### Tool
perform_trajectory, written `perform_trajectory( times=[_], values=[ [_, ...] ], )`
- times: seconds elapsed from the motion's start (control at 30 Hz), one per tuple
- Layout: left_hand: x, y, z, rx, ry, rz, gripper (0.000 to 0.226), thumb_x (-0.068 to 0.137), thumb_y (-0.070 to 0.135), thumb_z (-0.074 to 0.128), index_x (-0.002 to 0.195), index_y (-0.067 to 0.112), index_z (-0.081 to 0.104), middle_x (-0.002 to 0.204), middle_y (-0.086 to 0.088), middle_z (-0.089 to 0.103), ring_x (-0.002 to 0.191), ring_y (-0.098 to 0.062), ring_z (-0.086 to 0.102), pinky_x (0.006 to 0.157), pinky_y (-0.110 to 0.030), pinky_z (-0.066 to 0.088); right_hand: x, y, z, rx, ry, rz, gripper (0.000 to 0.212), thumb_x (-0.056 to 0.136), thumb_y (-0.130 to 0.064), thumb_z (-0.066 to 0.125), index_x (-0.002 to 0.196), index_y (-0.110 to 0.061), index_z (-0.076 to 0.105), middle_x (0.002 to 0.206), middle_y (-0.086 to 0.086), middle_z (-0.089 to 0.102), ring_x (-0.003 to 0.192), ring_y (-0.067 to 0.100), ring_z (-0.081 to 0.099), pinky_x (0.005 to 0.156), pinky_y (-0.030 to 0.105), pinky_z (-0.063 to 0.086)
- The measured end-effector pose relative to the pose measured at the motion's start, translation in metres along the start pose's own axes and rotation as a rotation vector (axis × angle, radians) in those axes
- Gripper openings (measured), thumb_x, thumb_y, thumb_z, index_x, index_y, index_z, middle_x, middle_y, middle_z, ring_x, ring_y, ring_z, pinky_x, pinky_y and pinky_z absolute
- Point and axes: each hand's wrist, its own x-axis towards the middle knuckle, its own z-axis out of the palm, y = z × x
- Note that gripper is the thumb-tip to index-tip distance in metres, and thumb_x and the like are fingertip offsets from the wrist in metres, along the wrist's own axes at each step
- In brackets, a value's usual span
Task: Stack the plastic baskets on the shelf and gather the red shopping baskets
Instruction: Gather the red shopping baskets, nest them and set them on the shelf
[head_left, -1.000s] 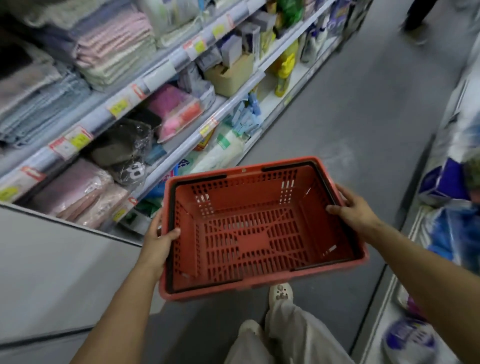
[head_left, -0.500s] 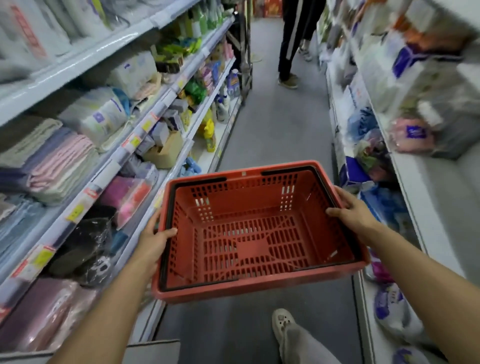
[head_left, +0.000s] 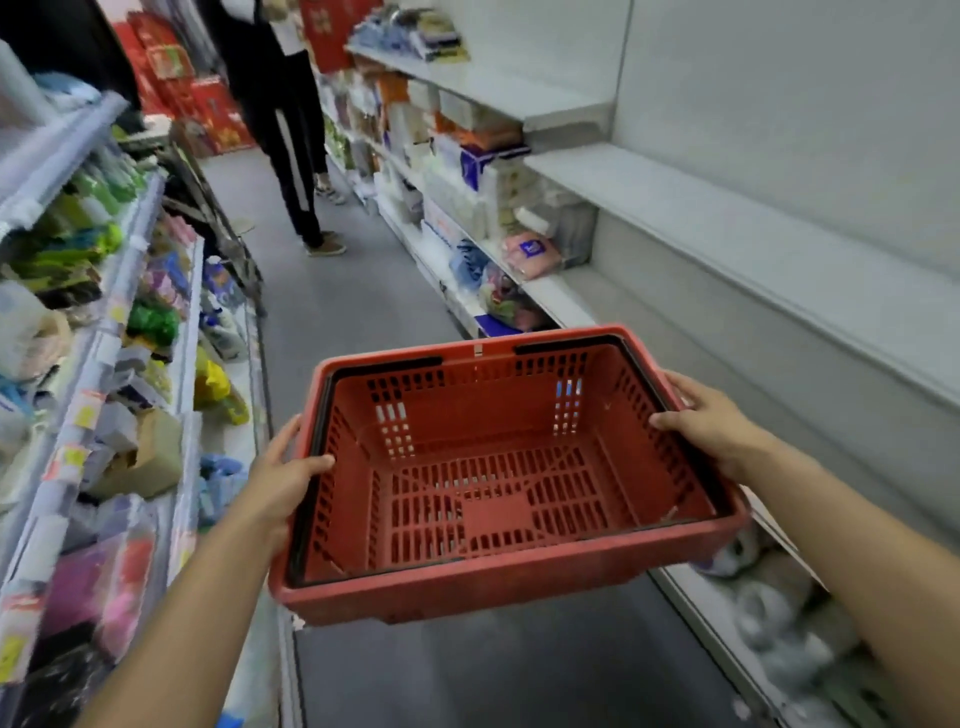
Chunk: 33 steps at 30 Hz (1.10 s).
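Note:
I hold one red shopping basket level in front of me over the aisle floor, its inside bare and its black handles folded down along the rim. My left hand grips the left rim, thumb inside the wall. My right hand grips the right rim the same way. The basket's underside is hidden.
Stocked shelves run along my left. On my right, white shelves are bare near me and hold packaged goods farther down. A person in dark trousers stands ahead in the aisle by red boxes. Grey floor lies between.
My view has swung from the left shelves toward the right and up the aisle. The basket stays in both hands, held a little higher and closer to the right shelves.

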Motion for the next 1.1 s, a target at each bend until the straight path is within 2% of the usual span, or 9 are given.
perform_trajectory(
  times=[0.07,0.17,0.33,0.53,0.67,0.73,0.83,1.0,1.1],
  values=[
    [-0.011,0.01,0.017,0.015,-0.087,0.025,0.066,0.089,-0.006,0.055,0.142,0.033,0.045,0.114,-0.023,0.066,0.072,-0.032,0.064,0.065,-0.041,0.054,-0.026,0.005,-0.029,0.041,0.065,0.01,0.066,0.081,0.01,0.058,0.132,-0.032,0.051,0.103,0.015,0.066,0.059,0.027,0.064,0.045,0.032,0.057],
    [-0.035,0.022,0.045,0.024,-0.184,0.05,0.066,0.089,-0.006,0.054,0.141,0.034,0.046,0.107,-0.023,0.067,0.07,-0.032,0.064,0.065,-0.041,0.053,-0.065,0.015,-0.076,0.057,0.124,0.01,0.068,0.081,0.005,0.06,0.135,-0.035,0.048,0.105,0.02,0.068,0.067,0.033,0.067,0.06,0.048,0.059],
    [-0.098,0.035,0.086,0.046,-0.317,0.105,0.067,0.09,-0.004,0.055,0.142,0.036,0.044,0.089,-0.014,0.067,0.071,-0.03,0.063,0.066,-0.04,0.053,-0.15,0.035,-0.15,0.125,0.236,-0.024,0.068,0.084,0.004,0.058,0.138,-0.035,0.043,0.092,0.017,0.069,0.053,0.026,0.067,0.047,0.034,0.056],
    [-0.21,0.04,0.139,0.084,-0.495,0.197,0.067,0.09,-0.006,0.054,0.142,0.033,0.043,0.112,-0.022,0.063,0.061,-0.029,0.063,0.055,-0.039,0.053,-0.283,0.067,-0.232,0.133,0.469,-0.048,0.06,0.082,0.004,0.06,0.13,-0.031,0.053,0.096,0.015,0.068,0.067,0.03,0.067,0.054,0.037,0.058],
    [-0.29,0.035,0.176,0.111,-0.638,0.257,0.065,0.09,-0.01,0.051,0.143,0.028,0.044,0.117,-0.021,0.061,0.064,-0.028,0.06,0.061,-0.038,0.05,-0.379,0.095,-0.285,0.178,0.597,-0.017,0.058,0.083,0.005,0.058,0.128,-0.032,0.054,0.083,0.012,0.067,0.051,0.025,0.066,0.039,0.031,0.052],
    [-0.324,0.031,0.196,0.123,-0.718,0.254,0.063,0.089,-0.009,0.052,0.139,0.029,0.047,0.11,-0.022,0.064,0.051,-0.026,0.065,0.05,-0.036,0.055,-0.423,0.109,-0.31,0.2,0.662,-0.007,0.057,0.083,0.005,0.058,0.127,-0.03,0.055,0.081,0.014,0.067,0.044,0.021,0.065,0.039,0.03,0.052],
    [-0.376,0.028,0.227,0.139,-0.815,0.282,0.065,0.089,-0.009,0.052,0.139,0.032,0.047,0.102,-0.02,0.064,0.037,-0.017,0.062,0.035,-0.035,0.053,-0.485,0.13,-0.346,0.211,0.761,0.013,0.058,0.082,0.005,0.059,0.127,-0.031,0.055,0.082,0.016,0.067,0.043,0.022,0.065,0.039,0.032,0.052],
    [-0.457,0.027,0.286,0.137,-1.008,0.331,0.064,0.088,-0.013,0.048,0.139,0.027,0.048,0.091,-0.014,0.062,0.039,-0.015,0.063,0.036,-0.029,0.052,-0.573,0.151,-0.398,0.236,0.95,0.024,0.056,0.082,0.004,0.059,0.122,-0.034,0.057,0.079,0.017,0.066,0.042,0.022,0.064,0.042,0.04,0.056],
    [-0.495,0.033,0.325,0.135,-1.081,0.37,0.063,0.086,-0.013,0.052,0.134,0.027,0.054,0.093,-0.015,0.067,0.054,-0.022,0.068,0.048,-0.034,0.057,-0.611,0.154,-0.425,0.236,1.069,0.012,0.054,0.082,0.006,0.059,0.122,-0.03,0.058,0.078,0.013,0.064,0.047,0.024,0.062,0.042,0.039,0.055]
  ],
)
